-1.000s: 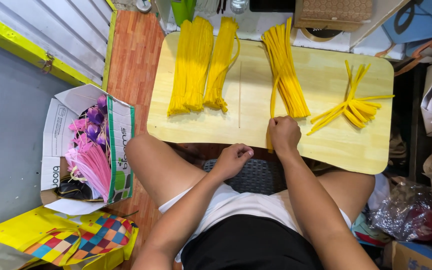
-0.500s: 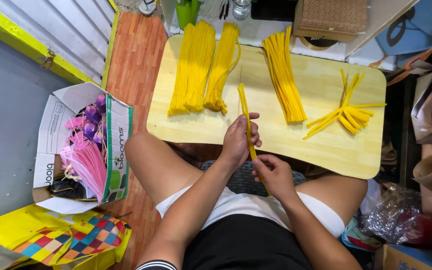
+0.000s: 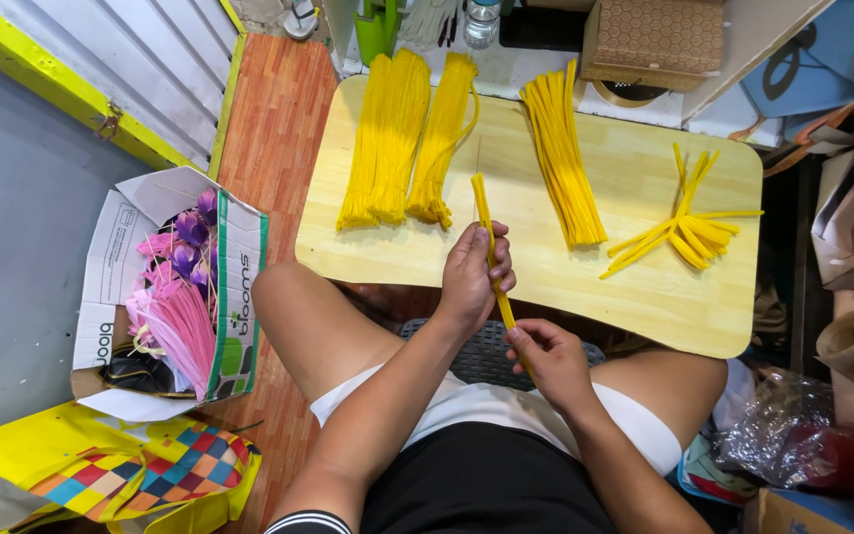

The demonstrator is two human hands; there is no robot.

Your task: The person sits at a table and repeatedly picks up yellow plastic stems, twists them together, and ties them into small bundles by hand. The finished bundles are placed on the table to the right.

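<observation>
Yellow stem (image 3: 487,237) held slantwise over near edge of wooden table (image 3: 644,297), upper end above the board, lower end down by the lap; left hand (image 3: 476,272) curled shut around its middle, right hand (image 3: 546,356) pinching its lower end between fingertips. Beyond on the table: two thick yellow bundles (image 3: 407,138) at left, a flatter yellow bunch (image 3: 563,153) in the middle, a fanned cluster (image 3: 684,222) at right. On floor at left, open box (image 3: 239,287) with pink and purple flowers (image 3: 175,287), a checkered bag (image 3: 140,475) nearer.
</observation>
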